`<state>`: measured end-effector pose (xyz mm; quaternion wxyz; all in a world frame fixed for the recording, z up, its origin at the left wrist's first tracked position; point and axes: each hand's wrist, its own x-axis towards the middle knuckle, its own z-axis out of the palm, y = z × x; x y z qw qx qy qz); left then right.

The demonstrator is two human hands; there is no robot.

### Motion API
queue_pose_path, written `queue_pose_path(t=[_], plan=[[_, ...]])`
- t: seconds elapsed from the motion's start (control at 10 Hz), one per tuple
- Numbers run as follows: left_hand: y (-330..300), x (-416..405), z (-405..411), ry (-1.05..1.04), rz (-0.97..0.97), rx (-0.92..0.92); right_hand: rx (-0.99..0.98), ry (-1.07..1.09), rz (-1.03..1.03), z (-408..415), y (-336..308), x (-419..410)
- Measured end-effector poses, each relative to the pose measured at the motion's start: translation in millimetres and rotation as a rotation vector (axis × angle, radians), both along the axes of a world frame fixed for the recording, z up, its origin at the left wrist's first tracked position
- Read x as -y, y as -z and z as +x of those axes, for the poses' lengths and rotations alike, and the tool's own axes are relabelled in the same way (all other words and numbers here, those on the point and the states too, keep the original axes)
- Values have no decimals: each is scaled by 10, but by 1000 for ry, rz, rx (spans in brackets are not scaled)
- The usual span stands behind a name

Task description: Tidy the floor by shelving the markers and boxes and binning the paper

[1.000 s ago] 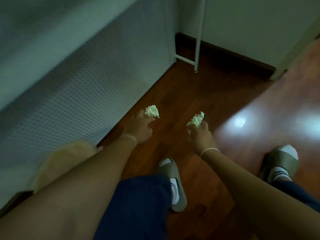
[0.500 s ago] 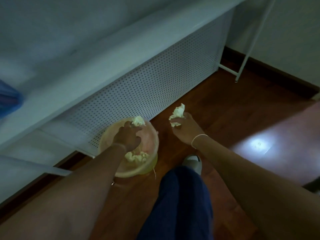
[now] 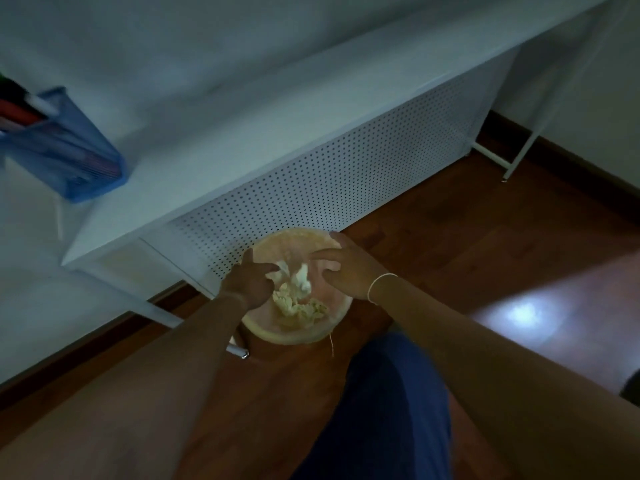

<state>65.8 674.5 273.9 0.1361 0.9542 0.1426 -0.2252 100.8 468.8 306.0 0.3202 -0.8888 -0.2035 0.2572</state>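
Observation:
A round pale orange bin (image 3: 298,337) stands on the wooden floor against the white shelf unit. Several crumpled paper balls (image 3: 294,304) lie inside it. Both my hands hover over the bin's mouth. My left hand (image 3: 249,282) is at the left rim with its fingers apart and nothing in it. My right hand (image 3: 344,268) is at the right rim, fingers spread and empty. Between the two hands a blurred white paper ball (image 3: 302,278) is in mid-air above the pile.
A blue mesh holder (image 3: 74,161) with markers stands on the white shelf top (image 3: 214,157). The shelf's perforated front panel (image 3: 346,181) is just behind the bin. A small white cylinder (image 3: 237,351) lies on the floor (image 3: 467,244) beside the bin, partly under my left forearm.
The view swung left to the bin. Both hands carried paper balls over it and let them go; the hands are now empty.

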Motion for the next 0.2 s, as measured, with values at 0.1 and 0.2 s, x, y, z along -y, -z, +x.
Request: queue_pose_path(t=[0.1,0.2], plan=[[-73,-9,-47,7,17,-21,5,35,-6,16,-28,118],[-167,118,1,15,47,9,48,91,-26,103,-72,304]])
